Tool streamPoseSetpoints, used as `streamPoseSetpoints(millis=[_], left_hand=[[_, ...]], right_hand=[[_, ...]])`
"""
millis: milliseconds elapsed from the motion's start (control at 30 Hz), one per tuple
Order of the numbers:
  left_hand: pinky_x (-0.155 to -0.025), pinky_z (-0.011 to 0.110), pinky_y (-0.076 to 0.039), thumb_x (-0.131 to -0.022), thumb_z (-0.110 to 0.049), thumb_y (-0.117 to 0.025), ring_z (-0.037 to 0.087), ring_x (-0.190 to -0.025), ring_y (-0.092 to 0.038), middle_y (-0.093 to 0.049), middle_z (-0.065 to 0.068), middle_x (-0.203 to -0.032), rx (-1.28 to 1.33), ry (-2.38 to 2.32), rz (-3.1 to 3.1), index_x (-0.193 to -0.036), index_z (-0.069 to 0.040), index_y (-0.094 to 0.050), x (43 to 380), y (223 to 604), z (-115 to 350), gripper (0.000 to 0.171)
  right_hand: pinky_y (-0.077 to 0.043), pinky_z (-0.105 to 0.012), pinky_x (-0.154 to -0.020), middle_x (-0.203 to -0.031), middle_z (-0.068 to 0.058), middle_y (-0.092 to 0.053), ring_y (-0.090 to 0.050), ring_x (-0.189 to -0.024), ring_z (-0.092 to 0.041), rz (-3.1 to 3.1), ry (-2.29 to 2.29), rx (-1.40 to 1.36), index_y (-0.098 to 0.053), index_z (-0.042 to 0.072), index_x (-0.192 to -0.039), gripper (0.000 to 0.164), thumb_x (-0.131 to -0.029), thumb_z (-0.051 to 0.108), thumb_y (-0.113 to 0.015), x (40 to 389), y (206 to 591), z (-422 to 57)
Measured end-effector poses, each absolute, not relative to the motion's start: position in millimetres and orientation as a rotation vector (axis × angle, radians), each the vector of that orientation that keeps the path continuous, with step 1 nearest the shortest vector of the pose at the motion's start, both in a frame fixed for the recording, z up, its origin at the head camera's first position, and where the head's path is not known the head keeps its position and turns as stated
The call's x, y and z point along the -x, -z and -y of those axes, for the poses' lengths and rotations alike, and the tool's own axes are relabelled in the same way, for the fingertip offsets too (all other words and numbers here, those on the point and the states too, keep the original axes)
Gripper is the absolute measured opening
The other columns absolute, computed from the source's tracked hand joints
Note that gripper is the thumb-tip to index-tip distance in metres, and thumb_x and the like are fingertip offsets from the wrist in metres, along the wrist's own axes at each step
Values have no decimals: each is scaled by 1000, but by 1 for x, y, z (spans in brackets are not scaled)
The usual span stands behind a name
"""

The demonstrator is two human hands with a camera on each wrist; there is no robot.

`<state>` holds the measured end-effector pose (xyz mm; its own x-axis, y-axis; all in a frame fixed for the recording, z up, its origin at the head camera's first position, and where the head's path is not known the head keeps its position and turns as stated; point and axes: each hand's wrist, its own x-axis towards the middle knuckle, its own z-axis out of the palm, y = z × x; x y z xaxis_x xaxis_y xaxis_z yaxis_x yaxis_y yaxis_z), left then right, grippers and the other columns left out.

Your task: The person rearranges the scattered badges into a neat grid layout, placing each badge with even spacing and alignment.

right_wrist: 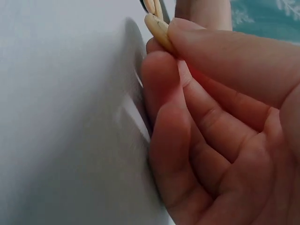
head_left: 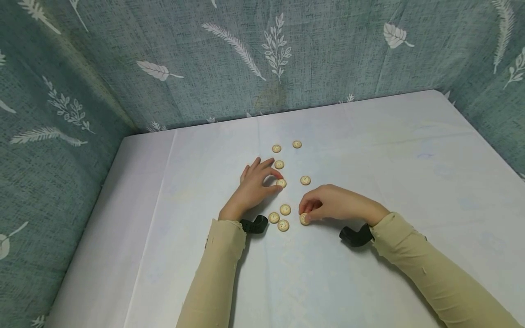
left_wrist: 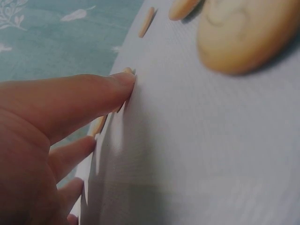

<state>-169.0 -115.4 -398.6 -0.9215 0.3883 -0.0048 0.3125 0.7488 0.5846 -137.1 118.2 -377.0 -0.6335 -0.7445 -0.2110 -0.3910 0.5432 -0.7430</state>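
Note:
In the head view my left hand (head_left: 255, 186) is at the middle of the table, thumb and index finger pinching a round tan disc (head_left: 281, 183) with a marked face. The other left fingers spread away from it. My right hand (head_left: 330, 203) grips another tan disc (head_left: 304, 219) between thumb and curled fingers, nearer the front. In the right wrist view that held disc (right_wrist: 159, 32) is tilted at the thumb tip, the fingers close over the table. The left thumb (left_wrist: 101, 96) hides most of its disc in the left wrist view.
Three more discs (head_left: 283, 225) cluster between the wrists. Another disc (head_left: 305, 180) lies between the hands, and three others (head_left: 279, 164) lie farther back. The table has a white cloth (head_left: 197, 177); a leaf-patterned green curtain (head_left: 229, 68) stands behind. Black wrist cameras (head_left: 356, 236) sit on both wrists.

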Motion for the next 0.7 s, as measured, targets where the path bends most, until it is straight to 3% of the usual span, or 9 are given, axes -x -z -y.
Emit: streamPoseSetpoints(millis=[367,700], left_hand=[[-105,45,4,-80,-33,-65,23,-135,-4,-27,0,-144,-538,-901,-2806,-96,-25,-60,167,397,114,18],[-105,45,3,-80,-31,-66,24,-135,-5,-28,0,-144,-548,-910,-2815,-95,-25,-60,167,397,114,17]], right_hand=[[-47,-33,-60,-73,-2,-63,-56,-62,-18,-2118,1098,712,-64,17,-90,13,-80,25,-66,152,384,-141],[-50,-38,-61,-76,-12,-61,-57,-68,-25,-2050,1263,615,-58,8,-96,22,-82,23,-64,159,385,-154]])
